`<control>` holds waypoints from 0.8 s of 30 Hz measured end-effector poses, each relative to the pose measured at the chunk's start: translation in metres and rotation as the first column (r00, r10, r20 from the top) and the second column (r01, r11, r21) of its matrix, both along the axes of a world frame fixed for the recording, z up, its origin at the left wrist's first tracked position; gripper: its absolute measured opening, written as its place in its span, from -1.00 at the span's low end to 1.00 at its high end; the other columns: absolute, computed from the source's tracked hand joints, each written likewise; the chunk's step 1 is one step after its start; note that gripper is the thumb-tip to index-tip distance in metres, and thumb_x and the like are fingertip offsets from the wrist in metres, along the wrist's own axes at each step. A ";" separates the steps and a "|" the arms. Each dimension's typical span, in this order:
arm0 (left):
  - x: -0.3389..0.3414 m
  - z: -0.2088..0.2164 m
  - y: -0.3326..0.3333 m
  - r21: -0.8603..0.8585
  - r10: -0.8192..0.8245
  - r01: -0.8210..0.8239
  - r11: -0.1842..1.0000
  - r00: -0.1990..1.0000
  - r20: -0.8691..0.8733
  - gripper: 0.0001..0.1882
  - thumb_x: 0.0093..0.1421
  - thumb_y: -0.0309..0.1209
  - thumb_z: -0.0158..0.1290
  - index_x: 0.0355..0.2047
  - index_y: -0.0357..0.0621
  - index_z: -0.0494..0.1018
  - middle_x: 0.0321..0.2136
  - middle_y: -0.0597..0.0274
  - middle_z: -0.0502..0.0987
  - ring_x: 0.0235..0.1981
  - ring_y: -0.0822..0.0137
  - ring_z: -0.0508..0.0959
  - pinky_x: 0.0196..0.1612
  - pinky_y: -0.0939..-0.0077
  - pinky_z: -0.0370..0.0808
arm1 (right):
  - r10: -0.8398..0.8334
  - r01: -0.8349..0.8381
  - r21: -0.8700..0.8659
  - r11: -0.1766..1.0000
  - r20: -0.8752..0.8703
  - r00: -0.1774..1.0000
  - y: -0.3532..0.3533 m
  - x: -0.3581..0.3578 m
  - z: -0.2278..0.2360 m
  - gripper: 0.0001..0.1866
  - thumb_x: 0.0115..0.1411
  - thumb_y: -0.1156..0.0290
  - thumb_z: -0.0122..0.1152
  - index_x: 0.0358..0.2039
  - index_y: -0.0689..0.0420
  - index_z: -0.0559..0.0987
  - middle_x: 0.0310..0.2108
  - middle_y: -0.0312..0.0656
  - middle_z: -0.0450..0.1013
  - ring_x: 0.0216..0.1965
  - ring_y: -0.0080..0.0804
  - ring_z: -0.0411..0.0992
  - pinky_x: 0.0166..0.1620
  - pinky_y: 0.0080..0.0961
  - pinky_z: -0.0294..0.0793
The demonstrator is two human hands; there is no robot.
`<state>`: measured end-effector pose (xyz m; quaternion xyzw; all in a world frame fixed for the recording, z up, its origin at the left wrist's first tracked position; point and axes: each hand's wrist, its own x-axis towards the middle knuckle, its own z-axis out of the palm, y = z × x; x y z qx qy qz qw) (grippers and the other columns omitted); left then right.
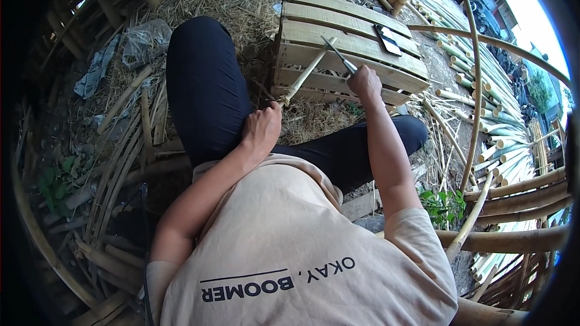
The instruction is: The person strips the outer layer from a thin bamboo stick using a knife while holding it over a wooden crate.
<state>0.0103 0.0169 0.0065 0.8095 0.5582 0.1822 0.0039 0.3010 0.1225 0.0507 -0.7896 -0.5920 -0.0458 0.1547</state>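
Note:
My left hand [263, 127] is closed round the near end of a pale bamboo stick [307, 76], close to my bent left knee. The stick slants up and away to the right, its far end over a wooden slatted crate [302, 29]. A node with rough fibres sticks out just beyond my left fingers. Out to the right, my right hand [365, 82] is wrapped round the handle of a knife [343, 59]. Its narrow blade points to the far left and crosses near the stick's far end; whether they touch I cannot tell.
A phone [388, 40] lies on the crate's right part. Dry straw and shavings [226, 9] cover the ground beyond my knee, beside crumpled clear plastic [147, 42]. Stacked bamboo poles [504, 121] lie on the right. Bamboo rails [513, 239] surround me.

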 end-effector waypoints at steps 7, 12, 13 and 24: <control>-0.002 0.006 -0.001 -0.015 0.001 -0.001 1.000 1.000 -0.008 -0.80 0.27 -0.52 -0.10 -0.17 -0.36 0.44 -0.51 -0.15 0.62 -0.42 -0.05 0.68 -0.38 0.14 0.65 | 0.301 -0.290 -0.152 0.945 0.056 0.952 -0.021 -0.027 0.008 -0.77 -0.07 0.36 0.25 -0.39 0.17 0.69 -0.33 0.17 0.59 -0.22 0.13 0.58 -0.09 -0.07 0.57; 0.001 0.005 0.001 -0.025 -0.009 0.009 1.000 1.000 -0.008 -0.77 0.34 -0.44 -0.13 -0.16 -0.36 0.45 -0.51 -0.16 0.62 -0.42 -0.06 0.68 -0.39 0.12 0.64 | 0.274 -0.284 -0.210 0.936 -0.074 0.959 -0.016 -0.027 -0.016 -0.70 -0.03 0.32 0.25 -0.31 0.24 0.66 -0.24 0.18 0.58 -0.15 0.11 0.57 -0.05 -0.10 0.57; -0.001 0.002 0.002 -0.035 -0.004 0.005 0.999 1.000 0.002 -0.76 0.36 -0.42 -0.13 -0.17 -0.36 0.45 -0.51 -0.16 0.62 -0.42 -0.07 0.67 -0.39 0.11 0.64 | 0.256 -0.267 -0.227 0.937 -0.076 0.964 -0.015 -0.029 -0.016 -0.68 -0.02 0.31 0.25 -0.29 0.25 0.66 -0.23 0.18 0.58 -0.14 0.10 0.57 -0.04 -0.11 0.57; 0.000 -0.002 0.004 -0.012 0.015 -0.015 1.000 1.000 0.020 -0.73 0.38 -0.39 -0.15 -0.18 -0.36 0.46 -0.51 -0.16 0.61 -0.41 -0.08 0.67 -0.37 0.08 0.64 | 0.117 -0.114 -0.103 0.988 0.020 0.993 0.003 -0.009 -0.004 -0.72 -0.05 0.35 0.28 -0.31 0.19 0.69 -0.26 0.13 0.60 -0.17 0.04 0.60 -0.08 -0.19 0.59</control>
